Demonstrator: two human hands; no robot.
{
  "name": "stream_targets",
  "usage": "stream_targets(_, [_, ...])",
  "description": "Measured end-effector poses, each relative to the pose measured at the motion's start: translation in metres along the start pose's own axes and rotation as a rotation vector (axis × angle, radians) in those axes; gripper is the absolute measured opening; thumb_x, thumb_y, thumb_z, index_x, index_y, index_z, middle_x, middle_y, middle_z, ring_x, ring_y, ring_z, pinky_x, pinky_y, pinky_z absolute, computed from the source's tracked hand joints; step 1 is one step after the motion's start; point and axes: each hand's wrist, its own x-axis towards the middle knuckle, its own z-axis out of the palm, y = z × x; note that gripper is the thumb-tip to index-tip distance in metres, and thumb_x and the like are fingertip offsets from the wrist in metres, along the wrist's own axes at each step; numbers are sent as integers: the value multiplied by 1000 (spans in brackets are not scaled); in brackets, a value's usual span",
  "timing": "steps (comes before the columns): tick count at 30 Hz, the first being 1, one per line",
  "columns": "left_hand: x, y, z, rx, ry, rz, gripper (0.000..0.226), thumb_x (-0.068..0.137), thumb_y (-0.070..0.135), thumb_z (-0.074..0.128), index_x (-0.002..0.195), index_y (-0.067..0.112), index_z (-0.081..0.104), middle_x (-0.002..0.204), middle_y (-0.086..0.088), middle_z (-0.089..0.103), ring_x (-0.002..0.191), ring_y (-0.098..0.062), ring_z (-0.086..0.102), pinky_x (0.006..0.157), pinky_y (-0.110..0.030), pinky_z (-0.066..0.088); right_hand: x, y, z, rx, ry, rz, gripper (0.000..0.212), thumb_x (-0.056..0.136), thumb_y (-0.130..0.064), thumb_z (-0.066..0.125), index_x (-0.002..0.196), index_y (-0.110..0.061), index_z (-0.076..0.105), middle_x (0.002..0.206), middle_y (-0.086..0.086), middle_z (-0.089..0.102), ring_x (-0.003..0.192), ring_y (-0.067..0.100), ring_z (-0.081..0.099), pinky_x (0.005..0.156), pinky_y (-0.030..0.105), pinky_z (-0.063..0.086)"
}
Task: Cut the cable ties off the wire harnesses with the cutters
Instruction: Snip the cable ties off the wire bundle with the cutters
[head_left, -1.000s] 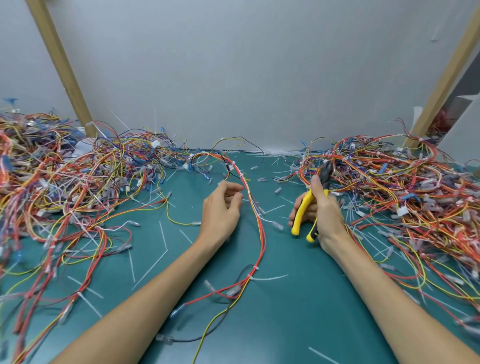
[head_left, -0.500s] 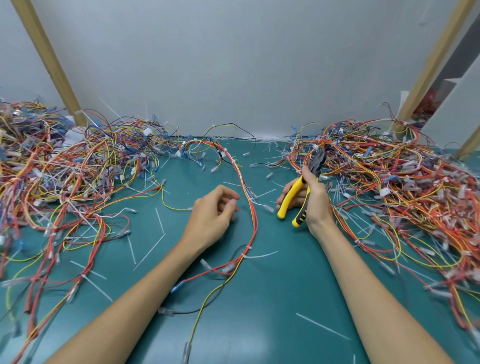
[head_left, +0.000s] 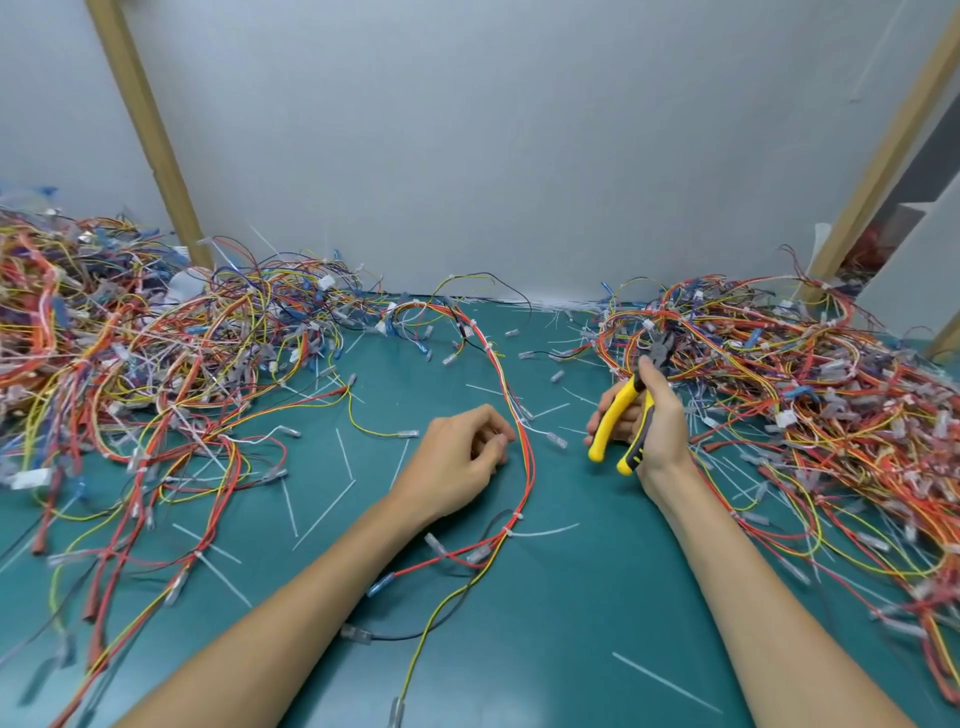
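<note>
Now the right hand (head_left: 660, 431) had its grip tight round the yellow cutters (head_left: 615, 415), by a wire pile (head_left: 805, 389). The left hand (head_left: 457, 460) lay curled beside a red wire harness (head_left: 528, 467) on the green counter (head_left: 571, 623); whether its grip held anything, nobody could tell

Teal mat (head_left: 571, 597) under red, orange, yellow and blue.
Cutters (head_left: 613, 415) at 4 o'clock: yellow handles with black trim, dark grey head. Harness (head_left: 529, 467) at 6 o'clock: red, orange, yellow, one black strand. White ties (head_left: 545, 531) scattered on the teal. Piles (head_left: 156, 353) at 9 and 3 o'clock: the same mix, plus white. Pale grey wall (head_left: 493, 156) at 12 o'clock; tan posts (head_left: 150, 135).
</note>
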Motion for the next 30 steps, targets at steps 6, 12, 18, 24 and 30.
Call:
stream_targets(6, [-1,5,-16,60,-341,49,41,87,56,60,65,22,56,57,8,48,55,-7,41,55,-18,33,-1,-1,3,23,-15,-14,68,98,-49,40,50,-8,64,51,17,60,43,27,59,44,33,54])
stream_targets(12, [-7,13,-30,361,-629,82,49,58,71,76,82,30,64,91,14,52,100,-10,38,88,-27,36,-3,0,4,16,-16,-21,67,98,-50,40,49,-12,66,52,14,61,45,26,61,47,34,55])
stream_targets(18, [-9,20,-27,347,-546,89,21,71,47,77,78,30,65,80,16,51,96,-8,42,86,-26,40,-3,1,2,-4,-10,-21,66,98,-50,41,51,-12,67,55,15,63,47,28,62,51,35,56])
stream_targets(24, [-10,15,-19,391,-330,194,9,85,28,62,89,22,58,93,8,45,76,-10,49,72,-24,38,-2,0,0,20,-4,-34,64,99,-47,40,57,-8,68,62,22,66,55,33,66,60,40,58])
stream_targets(30, [-11,9,-7,332,-115,255,5,102,26,38,101,20,39,95,8,44,78,-21,44,76,-39,42,0,1,-2,33,35,-41,56,101,-41,38,78,2,66,80,29,70,71,38,70,67,39,59])
